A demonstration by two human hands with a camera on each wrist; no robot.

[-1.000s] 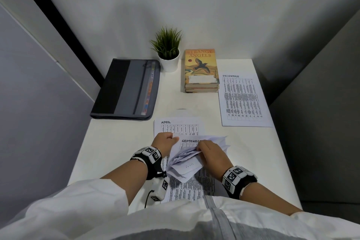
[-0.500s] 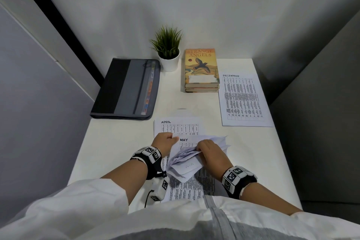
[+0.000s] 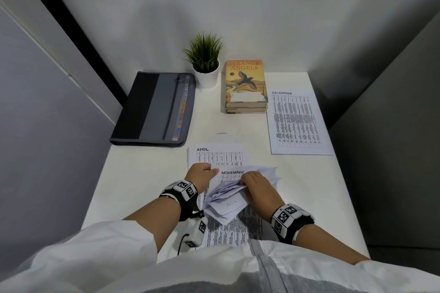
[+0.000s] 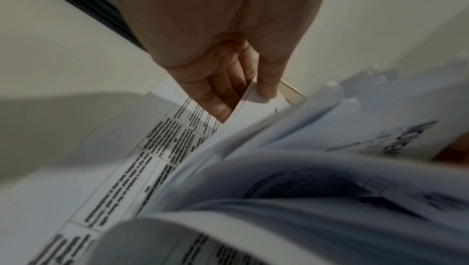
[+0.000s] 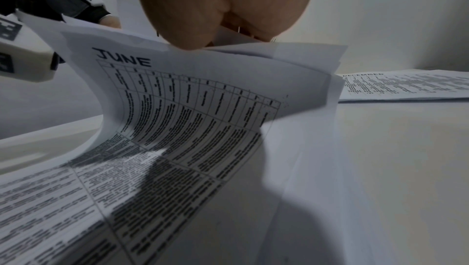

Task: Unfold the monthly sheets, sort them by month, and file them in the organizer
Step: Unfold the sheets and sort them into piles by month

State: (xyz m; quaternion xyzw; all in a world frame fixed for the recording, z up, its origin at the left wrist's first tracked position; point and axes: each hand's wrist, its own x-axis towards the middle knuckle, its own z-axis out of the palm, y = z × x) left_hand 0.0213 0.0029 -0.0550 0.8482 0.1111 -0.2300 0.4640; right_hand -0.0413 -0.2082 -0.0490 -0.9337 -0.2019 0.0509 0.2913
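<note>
A stack of monthly sheets [image 3: 228,200] lies near the table's front edge, its upper part bent back toward me. My right hand [image 3: 256,185] grips the bent-back sheets; a JUNE sheet [image 5: 177,113] curves beneath it. My left hand [image 3: 201,175] pinches the top left corner of a sheet [image 4: 256,97] between thumb and fingers. A NOVEMBER heading [image 3: 232,172] shows on the sheet now exposed. An APRIL sheet [image 3: 217,156] lies flat just beyond the stack. A DECEMBER sheet [image 3: 296,122] lies flat at the right. The grey zipped organizer [image 3: 156,109] lies closed at the back left.
A small potted plant [image 3: 206,62] stands at the back by the wall. Two stacked books [image 3: 245,87] lie next to it. Grey partition walls close in on the left, right and back of the white table [image 3: 142,173].
The heading exposed in the stack went from SEPTEMBER to MAY to NOVEMBER as sheets were flipped back. Both hands stayed in place on the stack.
</note>
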